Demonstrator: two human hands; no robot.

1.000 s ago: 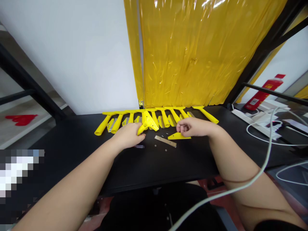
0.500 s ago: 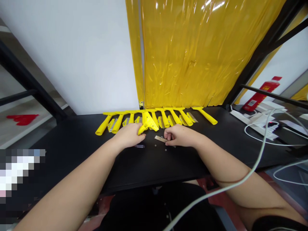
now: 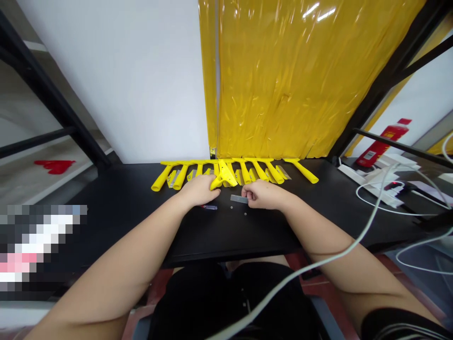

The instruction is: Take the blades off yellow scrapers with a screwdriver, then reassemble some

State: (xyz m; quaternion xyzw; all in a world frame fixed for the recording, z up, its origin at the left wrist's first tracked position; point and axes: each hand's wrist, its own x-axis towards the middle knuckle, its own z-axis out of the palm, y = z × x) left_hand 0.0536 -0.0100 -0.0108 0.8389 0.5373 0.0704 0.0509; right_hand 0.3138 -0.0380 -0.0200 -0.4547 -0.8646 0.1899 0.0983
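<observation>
My left hand [image 3: 200,190] is closed around a yellow plastic scraper [image 3: 226,175], whose wide triangular head points away to the right. Between the fingers of my right hand [image 3: 264,194] is a thin flat metal blade [image 3: 239,199], sticking out to the left just above the tabletop. Two small nuts [image 3: 231,207] lie on the table below the blade. A screwdriver [image 3: 211,208] with a clear purplish handle rests beside my left hand, partly hidden by it. Behind both hands stretches a row of yellow scraper handles [image 3: 306,173], with smaller yellow pieces bearing metal blades [image 3: 283,172] among them.
The black table [image 3: 219,241] backs onto a white panel [image 3: 141,85] and a yellow plastic curtain [image 3: 283,85]. On the right are a red bottle [image 3: 384,141], a white power strip [image 3: 371,186] and a white cable [image 3: 318,262] crossing before my right arm.
The blade in my right hand has turned and now shows a bright silver face. My left hand still grips the scraper, with its head tilted differently. The whole view has shifted slightly.
</observation>
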